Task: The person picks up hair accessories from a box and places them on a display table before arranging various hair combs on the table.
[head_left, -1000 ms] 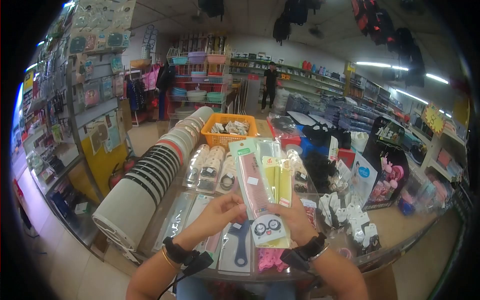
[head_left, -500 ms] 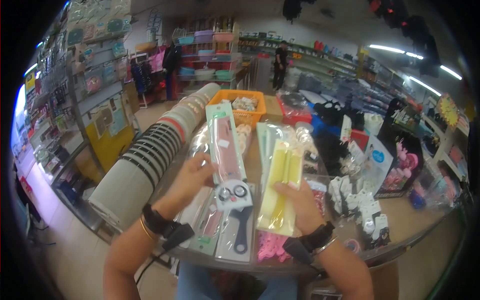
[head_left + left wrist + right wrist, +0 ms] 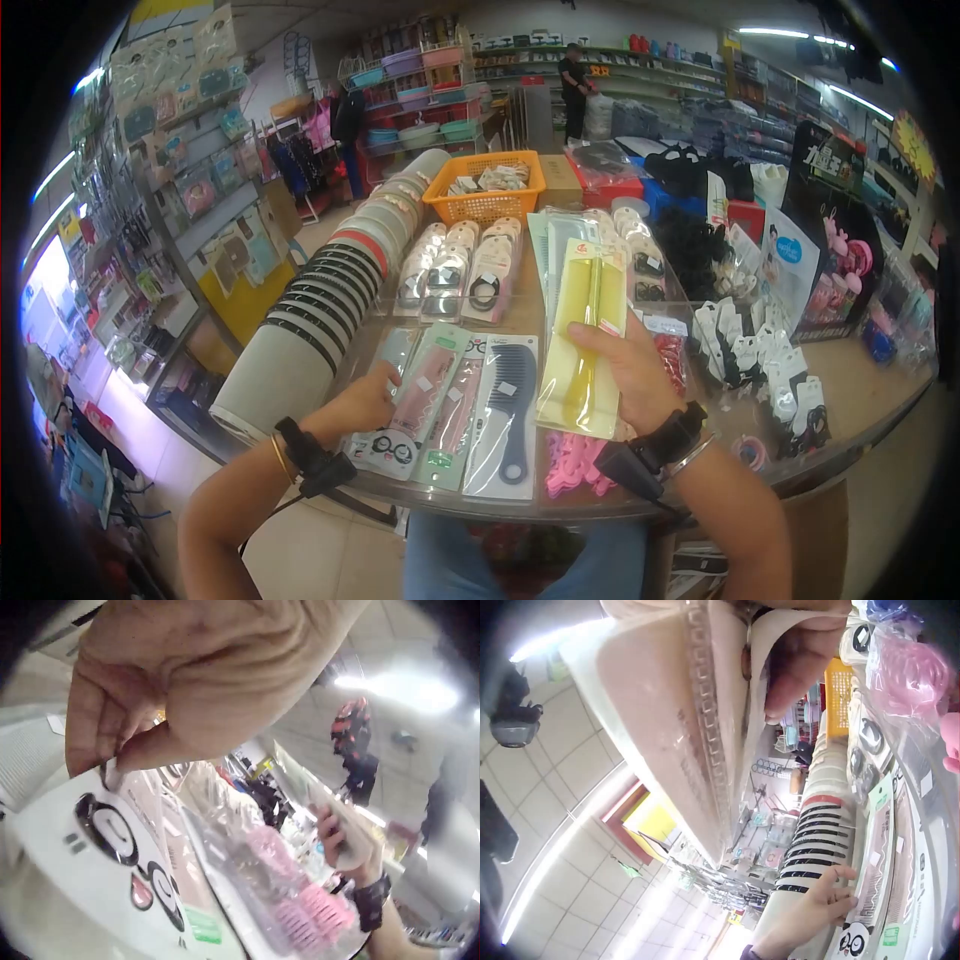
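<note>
My left hand (image 3: pixel 352 408) is at the left edge of a packaged pink comb (image 3: pixel 428 375), which lies on the glass-topped counter (image 3: pixel 370 345). In the left wrist view, thumb and fingertips pinch the pack's edge beside its printed cartoon face (image 3: pixel 124 859). Another packaged pink comb (image 3: pixel 457 425) lies to its right, then a dark blue comb (image 3: pixel 512 400) in clear wrap. My right hand (image 3: pixel 640 380) grips a yellow comb pack (image 3: pixel 572 345) raised over the counter, thumb across its front. Pale green comb packs (image 3: pixel 548 250) show behind it, partly hidden.
A long roll of headbands (image 3: pixel 300 310) runs along the left. Carded hair ties (image 3: pixel 490 270) and an orange basket (image 3: pixel 490 205) stand farther back. Pink hair clips (image 3: pixel 575 465) lie near the front edge, white-carded items (image 3: pixel 790 385) at right. A person (image 3: pixel 573 90) stands in the background.
The left hand has carried the pink comb pack away from the yellow one, left and down onto the counter beside the other combs. The right hand has moved right, still gripping the yellow pack.
</note>
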A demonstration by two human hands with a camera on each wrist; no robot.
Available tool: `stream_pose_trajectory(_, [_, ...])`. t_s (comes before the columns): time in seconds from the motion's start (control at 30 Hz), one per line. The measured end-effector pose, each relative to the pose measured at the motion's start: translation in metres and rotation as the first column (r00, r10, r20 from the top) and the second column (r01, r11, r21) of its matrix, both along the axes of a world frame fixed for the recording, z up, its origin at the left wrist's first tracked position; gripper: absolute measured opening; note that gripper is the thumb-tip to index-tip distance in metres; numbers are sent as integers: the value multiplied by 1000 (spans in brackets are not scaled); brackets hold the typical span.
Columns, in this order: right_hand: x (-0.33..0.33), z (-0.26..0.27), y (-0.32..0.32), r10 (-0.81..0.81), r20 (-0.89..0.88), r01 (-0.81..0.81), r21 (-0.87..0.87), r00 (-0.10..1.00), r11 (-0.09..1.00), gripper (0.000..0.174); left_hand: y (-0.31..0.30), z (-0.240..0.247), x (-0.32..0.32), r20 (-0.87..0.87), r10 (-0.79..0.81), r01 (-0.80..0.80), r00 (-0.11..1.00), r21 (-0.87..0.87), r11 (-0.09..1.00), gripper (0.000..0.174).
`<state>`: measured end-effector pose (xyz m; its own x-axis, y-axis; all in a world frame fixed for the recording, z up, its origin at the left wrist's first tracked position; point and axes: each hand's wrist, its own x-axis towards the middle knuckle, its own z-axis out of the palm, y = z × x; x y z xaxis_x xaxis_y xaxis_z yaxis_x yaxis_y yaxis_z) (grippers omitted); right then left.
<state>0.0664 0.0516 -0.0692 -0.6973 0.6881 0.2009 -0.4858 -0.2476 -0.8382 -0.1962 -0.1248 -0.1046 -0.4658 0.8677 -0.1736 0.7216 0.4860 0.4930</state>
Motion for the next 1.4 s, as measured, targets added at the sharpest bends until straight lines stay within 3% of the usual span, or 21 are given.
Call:
stream_pose_trajectory(0.03, [0, 0, 0, 1, -11, -1, -4, 1000, 1000, 39, -1, 0, 0, -151, -75, 70, 986, -35, 997, 33])
stream_pose_trajectory(0.07, [2, -2, -4, 3, -7, -3, -17, 1000, 1000, 39, -5, 1, 5, -146, -75, 69, 986, -47, 996, 33])
stream_pose_trajectory(0.13, [4, 0, -5, 19, 14, -19, 0, 1000, 1000, 40, -1, 10, 13, -467, -254, 150, 847, -248, 957, 35])
stream_pose_trajectory(0.27, [4, -1, -5, 31, 3, -31, 21, 1000, 999, 40, 5, 18, 34, -527, -314, 269, 790, -161, 949, 39])
stream_pose_trajectory(0.33, [5, 0, -3, 74, 6, -74, -34, 997, 997, 45, 9, 18, 40, -555, -480, 497, 680, -132, 858, 46])
stream_pose_trajectory(0.47, [4, 6, -3, 60, 18, -60, -24, 998, 998, 45, 20, 7, 29, -521, -546, 473, 656, -281, 835, 50])
stream_pose_trajectory(0.57, [4, 3, -2, 75, -13, -75, -17, 997, 997, 44, 21, 8, 29, -549, -517, 363, 656, -371, 855, 52])
stream_pose_trajectory(0.63, [4, 4, -3, 104, 2, -104, -27, 995, 994, 43, 21, 18, 37, -463, -450, 261, 764, -415, 871, 53])
stream_pose_trajectory(0.77, [4, 9, -6, 121, 7, -121, -19, 993, 993, 42, 21, 14, 37, -568, -449, 338, 690, -296, 894, 56])
stream_pose_trajectory(0.83, [4, 6, -5, 123, 26, -122, -14, 992, 992, 42, 26, 19, 44, -510, -378, 428, 772, -23, 904, 51])
stream_pose_trajectory(0.87, [2, 4, -6, 120, 9, -119, -19, 993, 993, 42, 32, 21, 48, -510, -380, 432, 772, -18, 902, 51])
stream_pose_trajectory(0.9, [2, 4, -6, 117, 14, -117, -15, 993, 993, 42, 39, 23, 52, -272, -375, 418, 886, 123, 900, 49])
stream_pose_trajectory(0.93, [2, 4, -6, 126, 21, -126, -8, 992, 992, 41, 46, 25, 57, -10, -374, 364, 927, 255, 896, 47])
stream_pose_trajectory(0.97, [2, 4, -7, 137, 29, -137, -1, 990, 991, 40, 53, 27, 62, -7, -374, 362, 927, 263, 894, 47])
stream_pose_trajectory(1.03, [3, 6, -6, 155, 62, -157, 20, 986, 987, 39, 64, 33, 76, 381, -345, 195, 858, 381, 904, 38])
stream_pose_trajectory(1.07, [3, 6, -6, 172, 89, -175, 34, 981, 984, 38, 69, 37, 82, 487, -320, 121, 813, 397, 910, 37])
stream_pose_trajectory(1.1, [3, 6, -7, 172, 95, -177, 42, 980, 983, 38, 73, 38, 87, 488, -323, 118, 811, 405, 907, 37])
stream_pose_trajectory(1.17, [4, 6, -7, 192, 131, -202, 70, 973, 977, 37, 81, 41, 96, 655, -363, 3, 662, 482, 876, 32])
stream_pose_trajectory(1.3, [5, 6, -7, 215, 141, -221, 28, 966, 975, 36, 85, 43, 105, 604, -407, 21, 685, 543, 839, 25])
stream_pose_trajectory(1.4, [4, 6, -6, 242, 98, -243, -9, 965, 970, 36, 84, 42, 107, 680, -437, -79, 589, 587, 806, 19])
